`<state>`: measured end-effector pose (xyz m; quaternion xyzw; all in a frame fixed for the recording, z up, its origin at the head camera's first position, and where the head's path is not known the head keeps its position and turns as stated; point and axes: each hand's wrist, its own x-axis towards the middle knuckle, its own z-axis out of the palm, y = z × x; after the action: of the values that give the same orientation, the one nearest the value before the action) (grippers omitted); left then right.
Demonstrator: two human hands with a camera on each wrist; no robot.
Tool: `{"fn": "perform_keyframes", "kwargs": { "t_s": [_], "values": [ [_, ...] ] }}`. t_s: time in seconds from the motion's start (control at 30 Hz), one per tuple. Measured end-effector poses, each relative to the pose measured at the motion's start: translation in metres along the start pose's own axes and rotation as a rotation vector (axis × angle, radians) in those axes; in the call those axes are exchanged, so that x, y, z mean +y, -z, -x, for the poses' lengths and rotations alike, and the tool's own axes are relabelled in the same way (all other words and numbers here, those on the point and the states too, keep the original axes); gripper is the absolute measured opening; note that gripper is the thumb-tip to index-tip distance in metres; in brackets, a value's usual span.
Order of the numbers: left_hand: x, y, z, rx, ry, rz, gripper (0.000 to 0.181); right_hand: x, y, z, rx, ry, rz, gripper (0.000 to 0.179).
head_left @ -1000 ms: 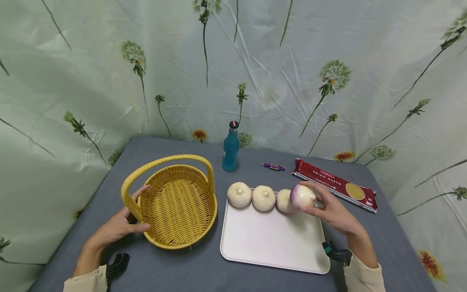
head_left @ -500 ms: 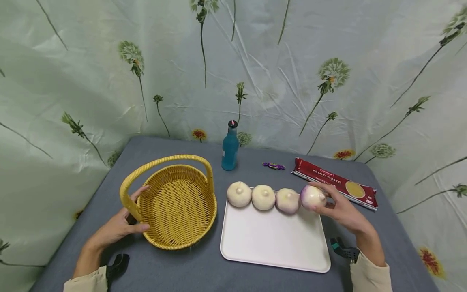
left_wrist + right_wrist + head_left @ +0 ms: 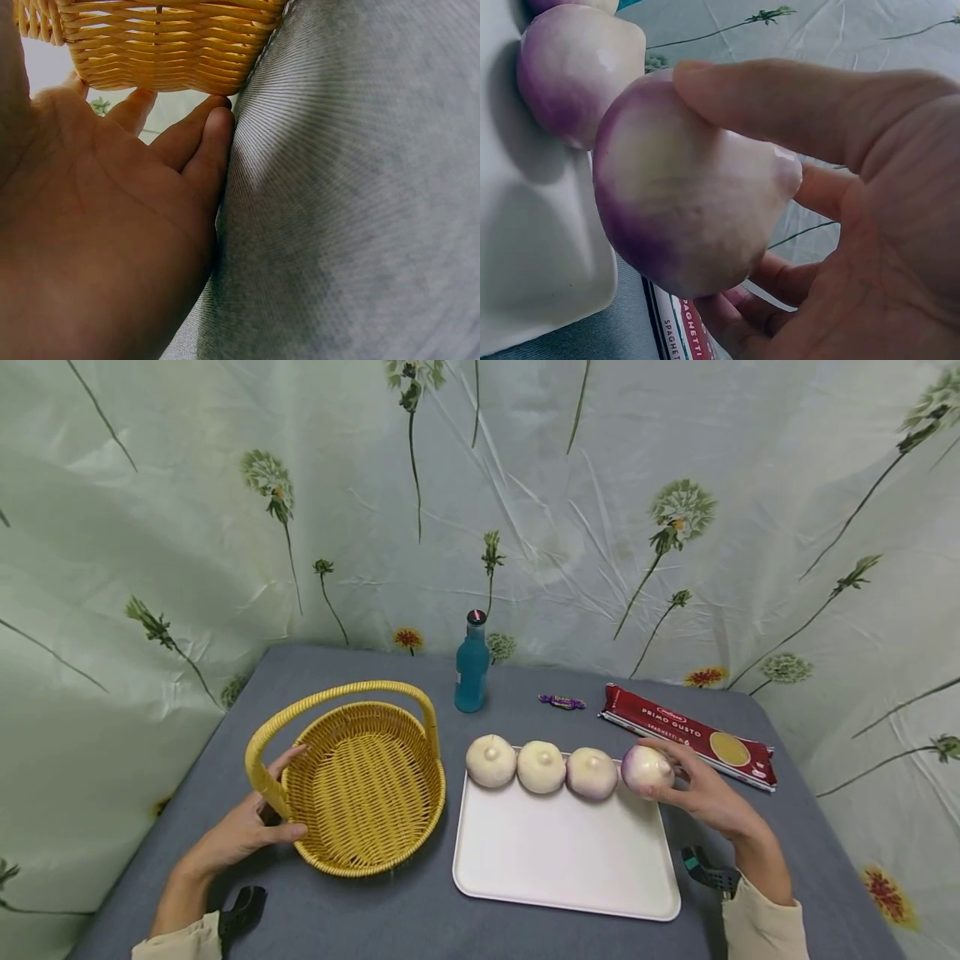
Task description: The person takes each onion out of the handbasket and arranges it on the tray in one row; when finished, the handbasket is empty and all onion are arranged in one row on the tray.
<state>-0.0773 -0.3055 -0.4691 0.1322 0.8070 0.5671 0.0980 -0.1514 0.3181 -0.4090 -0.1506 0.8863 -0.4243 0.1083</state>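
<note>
My right hand (image 3: 697,793) holds a white and purple turnip (image 3: 647,770) at the far right corner of the white tray (image 3: 562,860). Thumb and fingers lie round its sides in the right wrist view, its nub toward the palm. Three more turnips line the tray's far edge: a left one (image 3: 491,761), a middle one (image 3: 542,767) and a right one (image 3: 592,773), beside the held one. On the left, a yellow wicker basket (image 3: 363,797) with a tall handle stands bare inside. My left hand (image 3: 243,827) grips its left side, thumb and index finger at the rim.
A blue bottle (image 3: 471,664) stands behind the tray. To its right lie a purple-wrapped candy (image 3: 562,702) and a red spaghetti packet (image 3: 686,735). A grey cloth covers the table (image 3: 360,918), and a dandelion-print curtain (image 3: 555,527) hangs behind it.
My right hand has moved the turnip right, from in front of the third turnip to the row's right end, and has slowed there. The left hand stays on the basket.
</note>
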Motion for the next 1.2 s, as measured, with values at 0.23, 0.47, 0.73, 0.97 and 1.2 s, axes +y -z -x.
{"fn": "perform_keyframes", "kwargs": {
  "t_s": [0.23, 0.47, 0.73, 0.97, 1.2],
  "values": [
    [-0.001, 0.0, 0.0, -0.007, -0.015, 0.003, 0.101, 0.002, -0.001, -0.002, -0.009, -0.023, -0.009, 0.073],
    [-0.003, 0.001, 0.001, -0.003, -0.02, -0.002, 0.102, 0.005, -0.002, -0.004, -0.014, -0.02, 0.001, 0.071],
    [-0.004, 0.0, 0.002, 0.002, -0.025, -0.003, 0.101, 0.006, -0.003, -0.004, -0.029, -0.008, 0.01, 0.07],
    [-0.004, 0.0, 0.001, 0.003, -0.033, 0.003, 0.102, 0.009, -0.003, -0.006, -0.024, -0.021, 0.027, 0.071],
    [-0.003, 0.0, -0.001, 0.0, -0.022, -0.005, 0.102, 0.014, -0.004, -0.005, -0.012, -0.034, 0.053, 0.07]
  ]
}}
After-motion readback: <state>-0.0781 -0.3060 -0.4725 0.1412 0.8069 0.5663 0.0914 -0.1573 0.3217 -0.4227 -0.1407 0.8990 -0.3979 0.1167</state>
